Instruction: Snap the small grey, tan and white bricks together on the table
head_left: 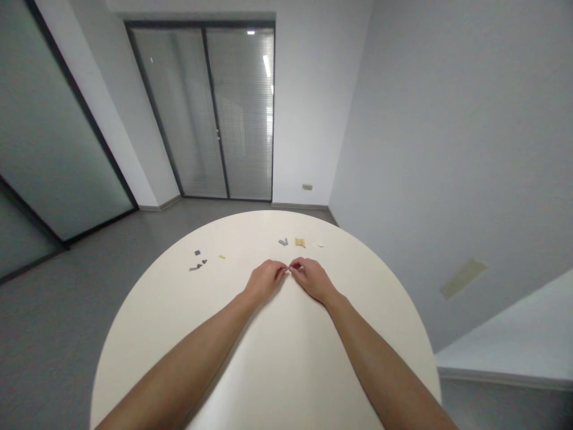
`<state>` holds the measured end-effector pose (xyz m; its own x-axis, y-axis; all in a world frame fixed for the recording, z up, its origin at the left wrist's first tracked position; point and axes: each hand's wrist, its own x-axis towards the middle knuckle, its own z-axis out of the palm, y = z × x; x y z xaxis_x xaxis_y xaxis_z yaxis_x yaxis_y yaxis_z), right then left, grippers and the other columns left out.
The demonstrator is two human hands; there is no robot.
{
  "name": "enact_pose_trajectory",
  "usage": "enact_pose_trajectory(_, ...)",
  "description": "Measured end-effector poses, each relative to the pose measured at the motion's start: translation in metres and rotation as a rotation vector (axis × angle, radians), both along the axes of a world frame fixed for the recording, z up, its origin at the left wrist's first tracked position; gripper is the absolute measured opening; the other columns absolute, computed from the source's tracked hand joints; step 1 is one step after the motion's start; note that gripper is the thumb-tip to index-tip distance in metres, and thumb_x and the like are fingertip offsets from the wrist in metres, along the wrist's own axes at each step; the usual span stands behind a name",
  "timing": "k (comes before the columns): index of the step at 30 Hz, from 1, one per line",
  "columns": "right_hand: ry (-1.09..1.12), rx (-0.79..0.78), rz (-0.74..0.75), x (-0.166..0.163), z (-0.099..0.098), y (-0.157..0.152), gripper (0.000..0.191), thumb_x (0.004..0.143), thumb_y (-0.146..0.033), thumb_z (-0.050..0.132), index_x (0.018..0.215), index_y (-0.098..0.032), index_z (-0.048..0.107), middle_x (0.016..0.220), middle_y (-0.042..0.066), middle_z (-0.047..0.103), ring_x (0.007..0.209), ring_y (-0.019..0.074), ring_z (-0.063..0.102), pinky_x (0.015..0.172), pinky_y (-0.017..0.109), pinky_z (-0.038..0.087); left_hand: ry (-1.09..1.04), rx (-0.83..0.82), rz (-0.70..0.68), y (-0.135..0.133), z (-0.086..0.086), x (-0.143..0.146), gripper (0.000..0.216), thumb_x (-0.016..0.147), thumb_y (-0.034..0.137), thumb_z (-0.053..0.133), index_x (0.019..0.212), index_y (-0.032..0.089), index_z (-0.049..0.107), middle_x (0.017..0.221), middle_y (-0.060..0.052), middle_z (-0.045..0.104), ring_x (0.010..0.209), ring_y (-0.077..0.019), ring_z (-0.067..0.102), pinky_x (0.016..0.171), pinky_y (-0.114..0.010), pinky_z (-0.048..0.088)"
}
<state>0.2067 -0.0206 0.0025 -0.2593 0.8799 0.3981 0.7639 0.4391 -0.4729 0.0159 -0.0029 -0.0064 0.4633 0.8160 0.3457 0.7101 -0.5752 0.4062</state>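
My left hand (267, 278) and my right hand (312, 277) meet over the middle of the white round table (286, 352). Between their fingertips is a small grey piece (289, 268), pinched from both sides; its exact kind is too small to make out. Just beyond the hands lie a few flat grey pieces (283, 242), a tan piece (299, 242) and some pale pieces (320, 244) that almost blend into the tabletop.
Off to the left on the table are a dark square piece (197, 252), small dark pieces (200, 265), a long grey piece (193, 269) and a pale yellow piece (222, 257). A wall (447, 149) stands to the right, glass doors (206, 113) beyond the table.
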Motion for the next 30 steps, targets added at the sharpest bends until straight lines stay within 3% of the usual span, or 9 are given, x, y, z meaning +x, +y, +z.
enact_pose_trajectory(30, -0.044, 0.005, -0.017, 0.0004, 0.0006, -0.0003, 0.014, 0.091, -0.032, 0.060, 0.091, -0.020, 0.067, 0.088, 0.004, 0.070, 0.086, 0.0178, 0.061, 0.082, 0.030, 0.042, -0.019, -0.032, 0.037, -0.0028, 0.0043, 0.0002, 0.028, 0.095, 0.037, 0.048, 0.105, 0.024, 0.070, 0.101, -0.005, 0.072, 0.097, -0.0204, 0.061, 0.082, -0.030, 0.047)
